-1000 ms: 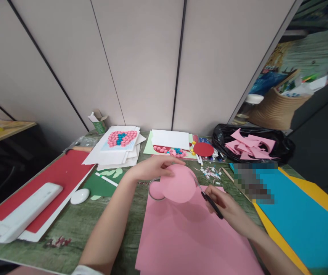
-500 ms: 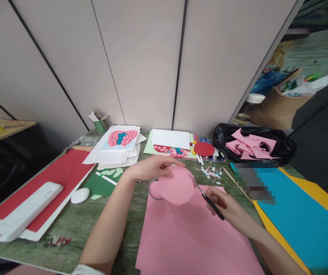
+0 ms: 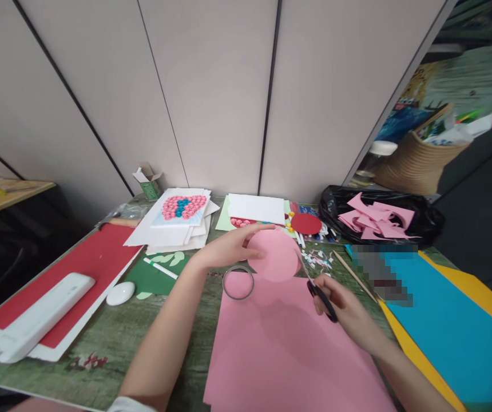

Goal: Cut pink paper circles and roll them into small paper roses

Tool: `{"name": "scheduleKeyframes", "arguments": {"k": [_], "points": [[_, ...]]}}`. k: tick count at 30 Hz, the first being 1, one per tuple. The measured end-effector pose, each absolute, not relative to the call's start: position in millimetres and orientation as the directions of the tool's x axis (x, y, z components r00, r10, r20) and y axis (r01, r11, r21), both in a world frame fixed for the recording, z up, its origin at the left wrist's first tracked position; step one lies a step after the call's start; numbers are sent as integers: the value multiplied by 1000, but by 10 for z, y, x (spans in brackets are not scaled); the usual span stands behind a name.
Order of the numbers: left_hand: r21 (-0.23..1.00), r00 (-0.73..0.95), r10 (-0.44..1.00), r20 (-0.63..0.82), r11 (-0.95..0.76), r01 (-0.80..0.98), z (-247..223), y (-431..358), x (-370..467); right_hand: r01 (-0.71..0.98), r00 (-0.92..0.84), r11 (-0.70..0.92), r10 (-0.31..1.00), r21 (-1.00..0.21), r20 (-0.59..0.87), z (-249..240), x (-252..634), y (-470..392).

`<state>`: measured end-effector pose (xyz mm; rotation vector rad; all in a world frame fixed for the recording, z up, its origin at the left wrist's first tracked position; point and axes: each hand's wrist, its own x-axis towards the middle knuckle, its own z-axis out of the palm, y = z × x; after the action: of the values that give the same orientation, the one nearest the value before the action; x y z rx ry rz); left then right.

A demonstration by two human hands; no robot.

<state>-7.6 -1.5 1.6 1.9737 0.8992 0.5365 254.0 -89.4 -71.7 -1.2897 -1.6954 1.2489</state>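
A round pink paper disc (image 3: 274,256) is held at its left edge by my left hand (image 3: 233,245), thumb on its face and fingers along the far side. My right hand (image 3: 334,294) is closed on black-handled scissors (image 3: 324,300), whose blades meet the disc's right edge. Beneath the disc lies a large pink paper sheet (image 3: 289,355). On the sheet's upper left corner rests a round clear ring-shaped object (image 3: 238,282), just below my left hand.
Pink offcuts (image 3: 377,217) fill a black bag (image 3: 432,220) at the back right. Blue paper (image 3: 464,326) lies right, red paper (image 3: 70,274) and a white device (image 3: 40,317) left. Small paper scraps (image 3: 318,258) and a wooden stick (image 3: 355,276) lie behind my right hand.
The pink disc has moved up and slightly right with my left hand, uncovering the round ring-shaped object. My right hand and the scissors have shifted slightly.
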Motion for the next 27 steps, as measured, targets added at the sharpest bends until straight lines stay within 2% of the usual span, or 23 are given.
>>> {"name": "scheduleKeyframes", "arguments": {"k": [4,11,16,27], "points": [[851,611,791,27,-339,402,-3,-11,-53,289,-283,39,958,-957,-46,-741,2530,-898],[843,675,735,70,-406,354,0,-10,-62,266,-298,30,953,-963,-52,-776,2541,-904],[820,691,722,39,-418,391,8,-24,-39,243,-332,37,942,-969,-48,-780,2537,-895],[813,698,715,37,-427,395,1,-29,-6,307,-297,70,954,-949,-25,-806,2526,-907]]}}
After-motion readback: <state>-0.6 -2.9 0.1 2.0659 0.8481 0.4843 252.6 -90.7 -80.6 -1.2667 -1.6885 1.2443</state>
